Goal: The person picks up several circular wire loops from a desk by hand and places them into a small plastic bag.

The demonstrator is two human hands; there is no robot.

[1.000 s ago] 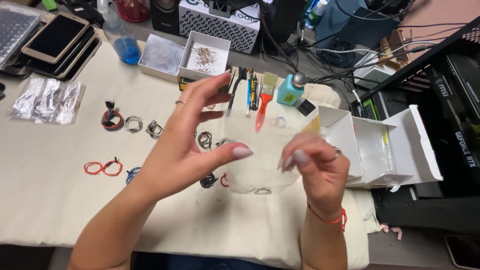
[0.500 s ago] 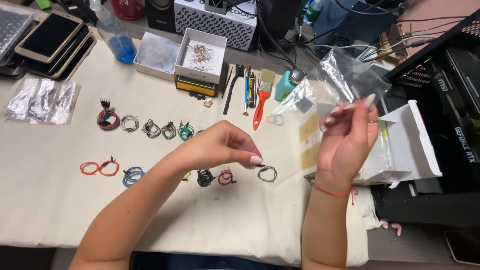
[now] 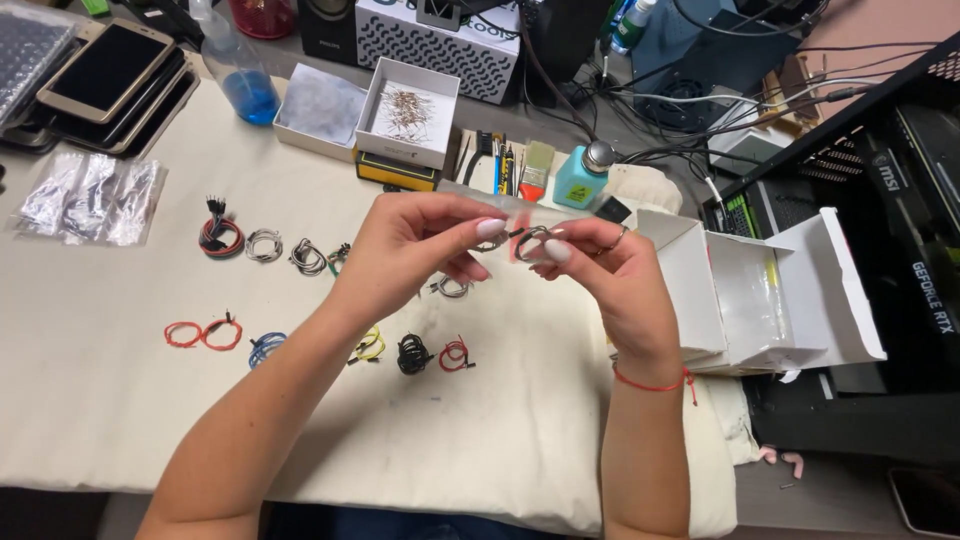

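Between the fingertips: a small grey coiled jumper wire (image 3: 527, 240), lifted above the cream cloth (image 3: 100, 400), both hands meeting on it.
Left hand: left hand (image 3: 415, 245) comes in from the left, thumb and forefinger pinched on the coil's left side.
Right hand: right hand (image 3: 605, 270) pinches the right side, ring on one finger, red thread bracelet (image 3: 650, 383) at the wrist.
Step in hand: looks like the little coil is being shaped or checked between the two pinches, held at mid-air over the cloth, not yet laid down.
Next move calls for: by my read, a light, steady grip so the loop does not spring open, and a free spot in one of the rows below.
Upper row on the cloth: red-and-black wire bundle (image 3: 220, 235), then a grey coil (image 3: 264, 244) just beside it, more coils partly hidden by the left hand.
Lower row: red wire loops (image 3: 203, 333), blue coil (image 3: 266, 347), yellow coil (image 3: 368, 345), black coil (image 3: 411, 353), small red coil (image 3: 455, 352).
Right of the hands: open white cardboard box (image 3: 760, 300), flaps spread.
Far edge: white tray of small metal parts (image 3: 408, 113), teal dispenser bottle (image 3: 580, 178), blue spray bottle (image 3: 240, 75), stacked phones (image 3: 105, 70), clear plastic bags (image 3: 85, 195).
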